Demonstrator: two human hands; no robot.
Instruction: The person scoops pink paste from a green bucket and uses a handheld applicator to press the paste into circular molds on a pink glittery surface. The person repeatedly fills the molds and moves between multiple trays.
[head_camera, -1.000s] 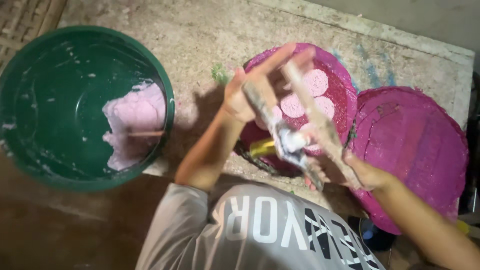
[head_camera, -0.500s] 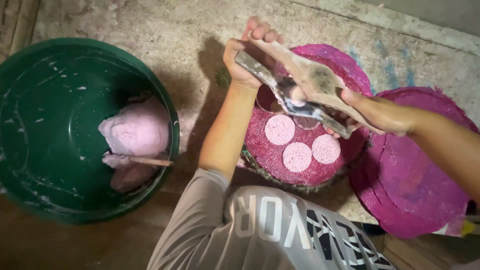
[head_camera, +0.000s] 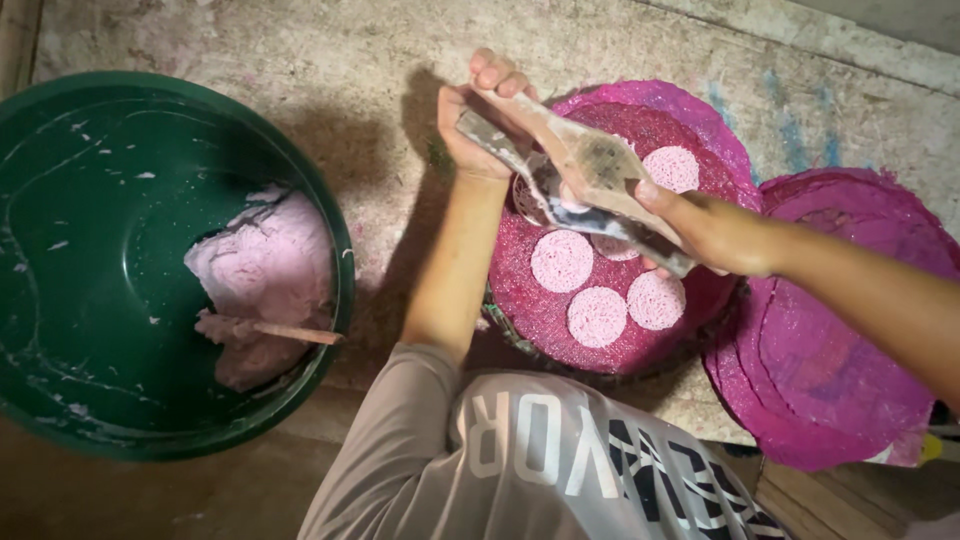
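Observation:
My left hand (head_camera: 482, 118) and my right hand (head_camera: 703, 228) each grip one end of a two-leaf wooden press (head_camera: 590, 172) smeared with pale dough. The leaves lie nearly together, and the press slants over a round magenta woven tray (head_camera: 520, 305). Several flat pink dough discs (head_camera: 561, 261) lie on the tray, one of them partly hidden under the press. My left hand holds the far, narrow end; my right hand clasps the near end over the tray's right side.
A large green basin (head_camera: 95, 130) at the left holds a lump of pink dough (head_camera: 268, 262) with a wooden stick (head_camera: 296, 332) in it. A stack of magenta woven mats (head_camera: 850, 340) lies to the right. The surface beneath is rough concrete (head_camera: 300, 60).
The press leaves stood spread apart and steep a second ago; they have come together and now slant low over the tray. More discs show on the tray.

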